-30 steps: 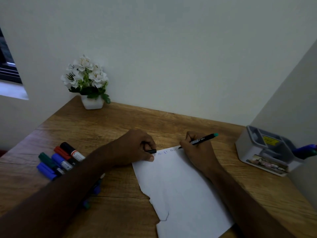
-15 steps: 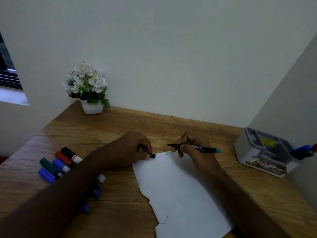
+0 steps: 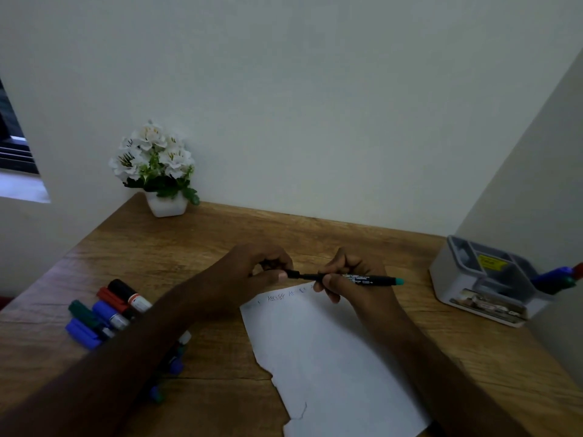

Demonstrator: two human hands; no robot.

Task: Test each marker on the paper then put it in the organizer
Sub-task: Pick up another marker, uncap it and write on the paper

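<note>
Both hands are closed on one thin black marker (image 3: 356,278): your right hand (image 3: 353,279) pinches the barrel near its middle w/ fingers curled under, and your left hand (image 3: 252,275) grips a small black cap (image 3: 293,274) at the marker's tip end, thumb on top. Can't tell if the cap is fully seated or just meeting the tip.

Marker's long axis runs roughly left-right, near level, teal end plug pointing right toward the organizer, tip end left. It's held above the top edge of the paper (image 3: 328,357), not touching it. White print on the barrel is too small to read.

Paper lies on the wooden surface (image 3: 195,241) under your right forearm, left edge torn and ragged. Faint blue writing along the top reads approx "ABCDEF", then more letters I can't make out.

Grey organizer (image 3: 473,291) sits at the right by the wall, yellow label inside w/ text unreadable, a picture label on its front; blue, red and green markers stick out its right side.

Left of your left arm: loose markers (image 3: 104,310) lying side by side – black, red, blue, green caps. A few more partly hidden under the arm.

White flower pot (image 3: 165,206) at the far left corner.
</note>
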